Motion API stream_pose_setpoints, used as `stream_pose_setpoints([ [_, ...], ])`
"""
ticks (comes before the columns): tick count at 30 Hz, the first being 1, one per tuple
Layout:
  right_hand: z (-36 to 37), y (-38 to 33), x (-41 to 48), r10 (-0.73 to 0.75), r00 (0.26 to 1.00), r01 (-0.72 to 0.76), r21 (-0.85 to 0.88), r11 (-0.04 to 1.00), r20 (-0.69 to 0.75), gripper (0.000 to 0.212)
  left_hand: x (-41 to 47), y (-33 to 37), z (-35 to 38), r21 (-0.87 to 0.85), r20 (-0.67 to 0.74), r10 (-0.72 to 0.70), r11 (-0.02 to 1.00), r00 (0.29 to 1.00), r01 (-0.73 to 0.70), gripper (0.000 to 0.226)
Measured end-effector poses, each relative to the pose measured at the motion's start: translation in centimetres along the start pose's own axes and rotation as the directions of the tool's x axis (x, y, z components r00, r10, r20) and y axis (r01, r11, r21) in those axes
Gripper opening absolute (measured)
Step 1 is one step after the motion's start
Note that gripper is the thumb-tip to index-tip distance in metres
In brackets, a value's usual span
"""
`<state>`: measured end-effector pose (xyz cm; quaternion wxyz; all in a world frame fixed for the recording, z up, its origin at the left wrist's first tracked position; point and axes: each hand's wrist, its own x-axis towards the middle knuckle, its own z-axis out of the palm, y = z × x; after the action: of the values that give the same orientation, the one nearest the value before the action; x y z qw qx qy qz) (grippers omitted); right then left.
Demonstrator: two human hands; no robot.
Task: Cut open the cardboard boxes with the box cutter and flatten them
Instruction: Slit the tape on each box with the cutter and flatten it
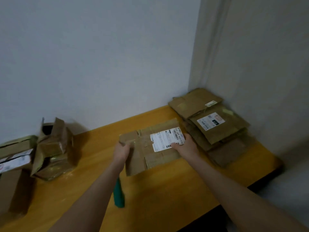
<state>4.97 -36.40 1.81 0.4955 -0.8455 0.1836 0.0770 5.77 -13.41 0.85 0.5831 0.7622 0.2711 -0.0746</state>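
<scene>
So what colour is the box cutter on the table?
The box cutter is green; head view.

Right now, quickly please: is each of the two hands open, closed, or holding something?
The left hand grips the left edge of the flattened box.
The right hand holds the same box's right side, thumb on its label.
</scene>
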Motion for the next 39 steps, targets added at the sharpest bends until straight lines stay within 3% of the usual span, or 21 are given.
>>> stream_pose_setpoints([
  [5,-9.3,3.2,6.3,-0.021,0.996,0.008,-0.158,0.987,-0.085,0.068,-1.1,2.9,10.6,0.018,0.095,-0.152,0.988,0.984,0.151,0.026],
  [11,-18.1,4.8,12.4,-0.118,0.971,-0.024,-0.579,0.815,-0.207,0.078,-0.9,7.6,22.7,-0.051,0.102,-0.039,0.998,0.994,0.044,0.045],
  [15,-19.7,6.3,14.5,-0.172,0.973,0.031,-0.647,0.762,-0.156,0.072,0.3,10.2,30.1,-0.044,0.131,-0.036,0.998,0.991,0.042,0.046],
  [21,-19.1,9.1,16.0,-0.120,0.992,0.057,-0.686,0.726,-0.045,0.075,1.2,10.9,36.6,0.013,0.209,-0.073,0.997,0.975,0.072,0.048],
  [23,-18.6,9.4,16.0,-0.106,0.994,0.058,-0.699,0.713,-0.026,0.077,1.1,10.6,36.2,0.070,0.225,-0.076,0.996,0.971,0.062,0.054],
  [25,-17.9,9.0,15.8,-0.120,0.993,0.076,-0.706,0.704,-0.013,0.077,0.9,10.4,34.5,0.242,0.202,0.000,0.969,0.979,-0.050,0.060],
  [28,-15.9,7.1,14.9,-0.173,0.985,0.139,-0.710,0.690,0.025,0.075,0.7,9.6,30.4,0.607,0.189,0.189,0.749,0.964,-0.266,0.073],
  [30,-13.7,5.4,13.7,-0.200,0.978,0.187,-0.707,0.682,0.065,0.070,0.4,8.7,27.1,0.761,0.205,0.253,0.566,0.946,-0.316,0.078],
  [34,-7.7,1.8,9.9,-0.255,0.955,0.289,-0.687,0.667,0.154,0.067,-1.1,6.4,19.5,0.863,0.187,0.317,0.400,0.930,-0.310,0.078],
  [39,2.3,-2.2,2.6,-0.290,0.917,0.399,-0.656,0.640,0.275,0.063,-3.4,1.6,7.2,0.878,0.117,0.303,0.414,0.946,-0.241,0.074],
])
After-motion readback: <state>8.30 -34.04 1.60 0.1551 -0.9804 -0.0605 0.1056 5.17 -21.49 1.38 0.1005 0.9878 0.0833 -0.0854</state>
